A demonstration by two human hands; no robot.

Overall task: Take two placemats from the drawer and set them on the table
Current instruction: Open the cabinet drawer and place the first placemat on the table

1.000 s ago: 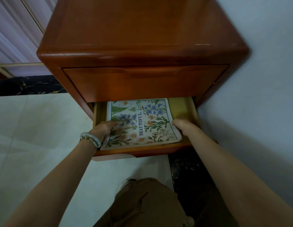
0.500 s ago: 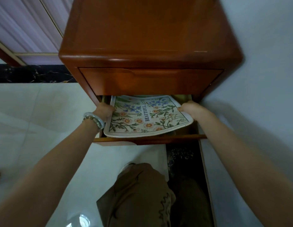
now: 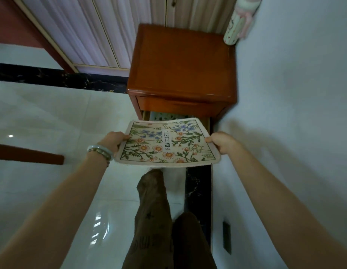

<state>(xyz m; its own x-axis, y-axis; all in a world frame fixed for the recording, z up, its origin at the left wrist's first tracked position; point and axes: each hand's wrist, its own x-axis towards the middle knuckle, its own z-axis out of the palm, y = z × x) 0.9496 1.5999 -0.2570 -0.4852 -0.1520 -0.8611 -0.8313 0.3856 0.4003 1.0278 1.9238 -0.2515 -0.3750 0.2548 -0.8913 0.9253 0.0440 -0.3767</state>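
Observation:
A floral placemat (image 3: 168,144) printed with the word BEAUTIFUL hangs in the air in front of the wooden nightstand (image 3: 182,66). My left hand (image 3: 114,141) pinches its left edge and my right hand (image 3: 221,141) pinches its right edge. Behind the mat, the lower drawer (image 3: 146,115) stands open, and a strip of another patterned mat (image 3: 165,116) shows inside it. I cannot tell whether I hold one mat or two stacked.
The nightstand stands against a white wall (image 3: 295,94) on the right. A glossy white tiled floor (image 3: 52,123) spreads left, crossed by a dark marble strip (image 3: 52,78). A dark wooden bar (image 3: 29,154) juts in at the left. My legs (image 3: 161,220) are below the mat.
Both hands have lifted the placemat out of the drawer and drawn it back toward me. My view has risen and pulled away from the nightstand.

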